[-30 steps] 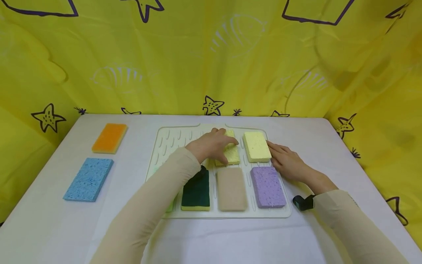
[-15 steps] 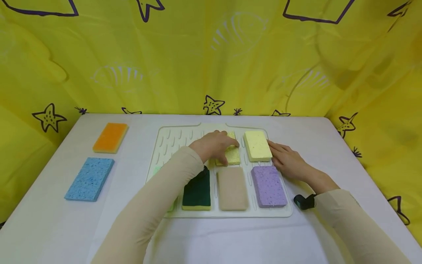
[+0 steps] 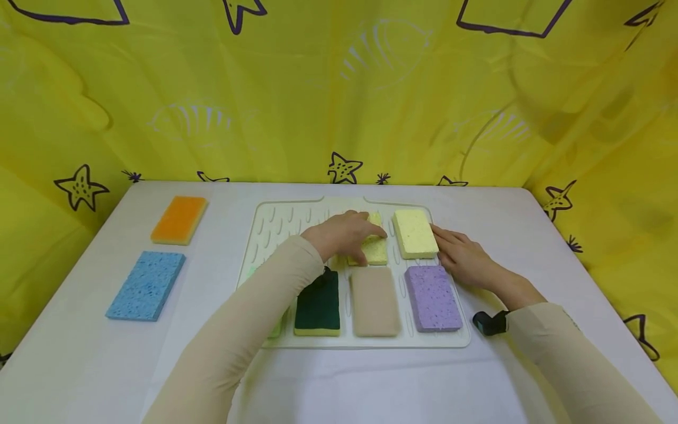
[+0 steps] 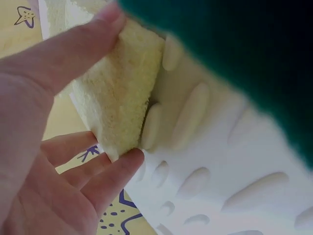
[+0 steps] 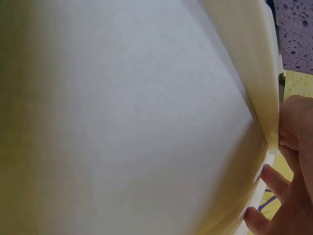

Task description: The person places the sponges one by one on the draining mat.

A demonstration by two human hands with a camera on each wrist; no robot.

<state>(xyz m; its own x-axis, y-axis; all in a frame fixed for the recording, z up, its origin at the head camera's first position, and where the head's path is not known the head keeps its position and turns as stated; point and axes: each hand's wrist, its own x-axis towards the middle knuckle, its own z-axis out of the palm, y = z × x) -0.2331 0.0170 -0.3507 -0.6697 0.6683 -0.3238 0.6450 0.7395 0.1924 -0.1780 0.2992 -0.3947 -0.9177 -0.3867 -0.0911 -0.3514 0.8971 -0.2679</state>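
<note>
My left hand (image 3: 346,234) spans a yellow sponge (image 3: 376,252) in the back row of a pale ridged drying mat (image 3: 272,227). In the left wrist view, the thumb lies along one side of this sponge (image 4: 124,90) and the fingertips meet its far end. Part of the sponge is hidden under the hand. My right hand (image 3: 468,262) lies at the mat's right edge, its fingers extended against the side of a pale yellow sponge (image 3: 415,234). In the right wrist view, fingertips (image 5: 274,182) touch the mat's rim.
The front row on the mat holds purple (image 3: 432,298), beige (image 3: 375,301) and dark green (image 3: 318,306) sponges, plus a light green one (image 3: 275,331) mostly behind the left sleeve. Orange (image 3: 180,219) and blue (image 3: 146,287) sponges lie left on the white table. A yellow curtain (image 3: 296,118) hangs behind.
</note>
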